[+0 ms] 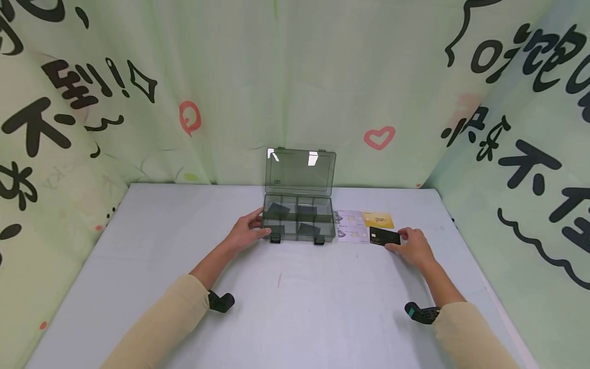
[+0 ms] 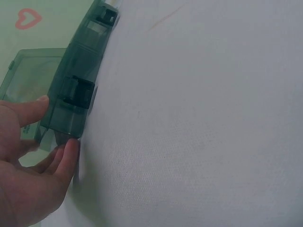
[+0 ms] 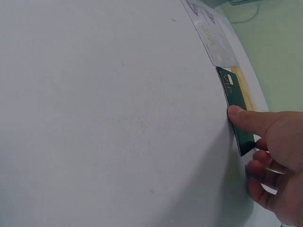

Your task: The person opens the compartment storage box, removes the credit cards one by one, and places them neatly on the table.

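Observation:
A smoky see-through compartment box (image 1: 297,238) stands at the table's back middle with its lid (image 1: 299,171) raised. Several dark flat pieces (image 1: 307,211) lie in its compartments. My left hand (image 1: 245,233) holds the box at its left front corner; in the left wrist view the thumb is on the upper edge and the fingertips are lower on the side. Right of the box, my right hand (image 1: 415,248) pinches the right end of a black VIP card (image 1: 384,236). Behind that card lies a yellow card (image 1: 379,220); to its left are two pale purple cards (image 1: 350,218).
A white-covered table (image 1: 295,307) carries everything. Pale green curtains (image 1: 230,92) with black lettering and red hearts enclose its back and sides. Two dark latches (image 1: 319,240) hang at the box's front. Each wrist wears a small black device (image 1: 222,302).

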Demonstrator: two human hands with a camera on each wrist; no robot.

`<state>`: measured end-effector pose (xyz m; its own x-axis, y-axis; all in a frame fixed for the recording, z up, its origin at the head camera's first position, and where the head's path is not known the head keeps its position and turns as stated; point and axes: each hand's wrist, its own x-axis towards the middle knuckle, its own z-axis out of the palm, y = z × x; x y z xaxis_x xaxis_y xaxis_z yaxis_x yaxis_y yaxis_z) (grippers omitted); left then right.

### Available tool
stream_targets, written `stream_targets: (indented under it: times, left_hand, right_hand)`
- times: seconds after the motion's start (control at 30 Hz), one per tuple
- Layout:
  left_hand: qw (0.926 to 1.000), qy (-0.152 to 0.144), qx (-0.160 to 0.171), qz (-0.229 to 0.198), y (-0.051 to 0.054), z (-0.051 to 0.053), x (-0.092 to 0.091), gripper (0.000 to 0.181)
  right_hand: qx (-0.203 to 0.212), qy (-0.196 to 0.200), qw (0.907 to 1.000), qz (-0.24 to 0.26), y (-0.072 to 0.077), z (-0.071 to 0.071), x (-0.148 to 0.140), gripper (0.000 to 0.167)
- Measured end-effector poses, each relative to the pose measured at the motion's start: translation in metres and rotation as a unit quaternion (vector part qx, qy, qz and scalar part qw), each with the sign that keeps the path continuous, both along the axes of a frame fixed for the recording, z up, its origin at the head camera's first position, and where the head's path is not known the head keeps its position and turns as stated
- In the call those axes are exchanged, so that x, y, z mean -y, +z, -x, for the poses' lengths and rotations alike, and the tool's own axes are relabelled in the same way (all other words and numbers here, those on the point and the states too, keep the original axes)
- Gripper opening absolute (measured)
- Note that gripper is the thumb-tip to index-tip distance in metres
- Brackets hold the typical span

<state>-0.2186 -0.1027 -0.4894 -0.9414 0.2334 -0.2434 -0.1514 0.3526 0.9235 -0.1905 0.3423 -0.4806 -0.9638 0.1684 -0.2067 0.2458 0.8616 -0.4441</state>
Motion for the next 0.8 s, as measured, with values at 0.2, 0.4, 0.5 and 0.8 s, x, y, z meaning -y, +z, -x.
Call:
stream_targets:
  times: [0.2, 0.4, 0.5, 0.8]
  left_hand:
    - [1.0, 0.001, 0.004, 0.0, 0.001, 0.001, 0.0, 0.074]
    - [1.0, -0.001, 0.004, 0.001, 0.001, 0.001, 0.001, 0.074]
    - [1.0, -0.001, 0.003, 0.0, 0.0, 0.001, 0.001, 0.074]
    - [1.0, 0.002, -0.002, 0.005, -0.003, 0.002, 0.0, 0.074]
  right_hand:
    - [0.002, 0.015, 0.9999, 0.006, 0.001, 0.003, -0.009, 0.061]
    - [0.001, 0.029, 0.9994, 0.018, 0.0, 0.003, -0.012, 0.061]
    - [-0.003, 0.03, 0.9994, 0.016, 0.0, 0.003, -0.01, 0.061]
    - [-0.006, 0.028, 0.9995, 0.015, -0.003, 0.006, -0.006, 0.061]
